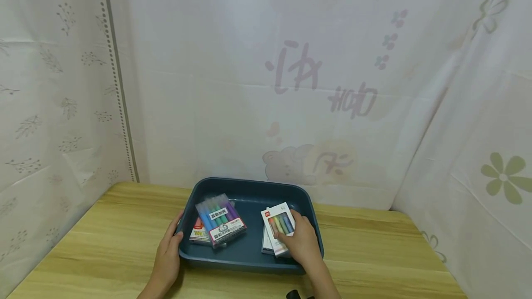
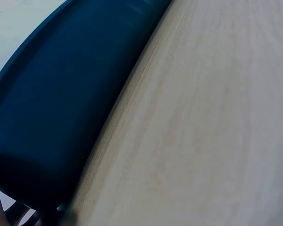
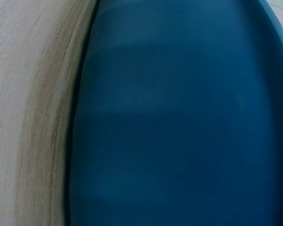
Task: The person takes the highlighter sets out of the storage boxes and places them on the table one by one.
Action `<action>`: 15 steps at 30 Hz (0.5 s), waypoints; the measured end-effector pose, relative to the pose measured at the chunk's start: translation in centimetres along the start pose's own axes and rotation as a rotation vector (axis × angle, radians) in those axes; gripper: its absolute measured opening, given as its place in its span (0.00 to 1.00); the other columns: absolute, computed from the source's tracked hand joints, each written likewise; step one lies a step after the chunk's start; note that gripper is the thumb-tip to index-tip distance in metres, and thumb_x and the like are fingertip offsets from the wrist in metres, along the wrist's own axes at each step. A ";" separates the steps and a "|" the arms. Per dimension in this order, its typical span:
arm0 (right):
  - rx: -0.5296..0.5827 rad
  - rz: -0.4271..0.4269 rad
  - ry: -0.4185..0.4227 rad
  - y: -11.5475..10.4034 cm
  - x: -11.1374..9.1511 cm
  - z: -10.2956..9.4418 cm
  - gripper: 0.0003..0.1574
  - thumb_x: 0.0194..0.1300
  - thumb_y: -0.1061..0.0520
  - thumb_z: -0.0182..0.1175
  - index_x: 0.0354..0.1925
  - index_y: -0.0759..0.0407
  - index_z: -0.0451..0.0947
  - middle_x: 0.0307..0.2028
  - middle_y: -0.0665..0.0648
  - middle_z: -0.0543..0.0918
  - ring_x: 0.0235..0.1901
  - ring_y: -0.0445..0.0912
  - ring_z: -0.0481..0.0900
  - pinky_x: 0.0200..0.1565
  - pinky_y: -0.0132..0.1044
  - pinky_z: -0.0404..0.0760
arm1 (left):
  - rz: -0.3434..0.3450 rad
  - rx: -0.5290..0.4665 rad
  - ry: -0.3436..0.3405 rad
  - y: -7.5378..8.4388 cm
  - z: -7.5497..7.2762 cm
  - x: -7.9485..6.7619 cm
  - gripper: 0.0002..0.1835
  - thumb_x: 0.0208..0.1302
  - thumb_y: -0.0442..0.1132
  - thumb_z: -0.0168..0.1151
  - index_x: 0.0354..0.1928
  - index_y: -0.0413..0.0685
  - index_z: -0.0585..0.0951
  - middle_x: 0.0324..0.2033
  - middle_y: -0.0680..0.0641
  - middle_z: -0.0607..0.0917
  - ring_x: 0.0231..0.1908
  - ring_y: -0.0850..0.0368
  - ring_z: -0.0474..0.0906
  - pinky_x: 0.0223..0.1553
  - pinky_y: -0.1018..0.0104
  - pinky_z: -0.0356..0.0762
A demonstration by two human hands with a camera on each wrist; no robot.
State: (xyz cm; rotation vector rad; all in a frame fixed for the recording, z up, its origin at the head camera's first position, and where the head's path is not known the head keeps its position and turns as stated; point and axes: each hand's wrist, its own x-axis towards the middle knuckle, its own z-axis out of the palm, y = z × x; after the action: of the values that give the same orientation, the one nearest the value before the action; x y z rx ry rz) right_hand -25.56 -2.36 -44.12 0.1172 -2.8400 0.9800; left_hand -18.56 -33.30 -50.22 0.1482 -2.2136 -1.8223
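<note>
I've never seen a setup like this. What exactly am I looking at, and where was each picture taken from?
There's no machine handling things here, just a person's two bare hands. The big picture comes from a camera worn on the head, looking forward and down. The other two come from cameras on the wrists; both mostly show the blue tray up close, beside the wooden table.

The tray sits on that table. The left hand rests against its side. The right hand holds a white box with colored sticks showing, above another pale box. To the left lies a clear pack of colored pens, overlapping another packet.
</note>
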 end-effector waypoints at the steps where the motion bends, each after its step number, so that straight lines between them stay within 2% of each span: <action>1: 0.000 0.000 0.004 0.0 0.0 0.0 0.49 0.51 0.53 0.78 0.66 0.70 0.70 0.45 0.66 0.81 0.37 0.50 0.77 0.36 0.44 0.78 | 0.000 0.002 0.003 0.0 0.0 0.0 0.28 0.81 0.39 0.34 0.79 0.52 0.57 0.79 0.40 0.58 0.77 0.39 0.50 0.55 0.95 0.49; 6: 0.046 -0.009 0.008 0.1 0.0 -0.2 0.46 0.52 0.57 0.77 0.66 0.70 0.71 0.45 0.66 0.82 0.36 0.50 0.78 0.34 0.42 0.77 | 0.002 0.000 0.007 -0.1 0.0 0.0 0.28 0.81 0.38 0.35 0.79 0.53 0.57 0.79 0.40 0.58 0.77 0.39 0.51 0.55 0.95 0.49; 15: 0.103 -0.004 0.007 0.3 0.2 -0.2 0.43 0.52 0.60 0.75 0.65 0.67 0.73 0.50 0.68 0.84 0.41 0.51 0.82 0.37 0.43 0.80 | 0.007 0.011 -0.002 0.1 0.0 0.0 0.28 0.81 0.38 0.34 0.79 0.50 0.57 0.79 0.39 0.57 0.77 0.38 0.50 0.55 0.95 0.49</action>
State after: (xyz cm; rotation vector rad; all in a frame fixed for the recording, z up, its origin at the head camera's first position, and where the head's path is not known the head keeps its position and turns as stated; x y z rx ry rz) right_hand -25.77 -2.02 -44.10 0.1292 -2.7819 1.1239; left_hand -18.53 -33.32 -50.12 0.1417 -2.2233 -1.8074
